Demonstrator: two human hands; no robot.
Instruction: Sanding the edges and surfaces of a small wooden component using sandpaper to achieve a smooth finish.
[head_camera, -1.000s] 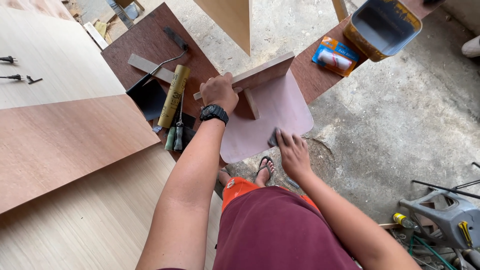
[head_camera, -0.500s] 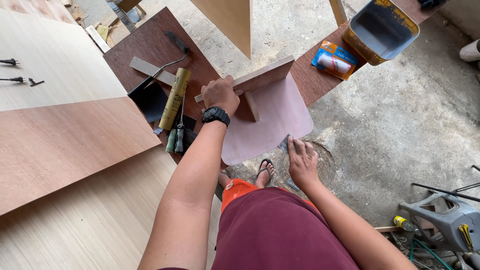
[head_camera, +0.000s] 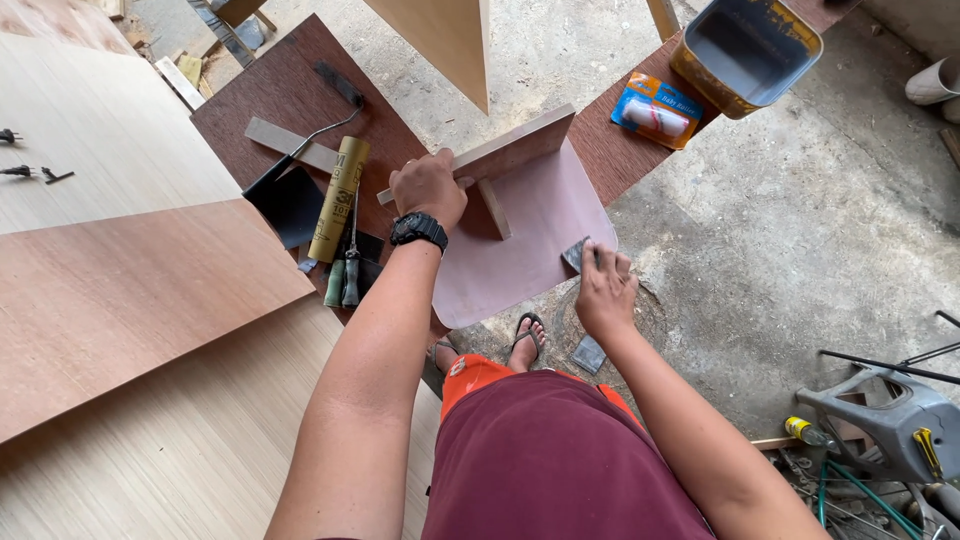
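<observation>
We see that both of our arms are bare from the shoulder down, with no sleeves on them. On our left wrist we wear a black watch with a thick black strap and a round case. Our left hand and right hand have no gloves and no rings that we can see. We wear dark red shorts, and an orange edge shows above them. Our foot is in a dark flip-flop sandal.
</observation>
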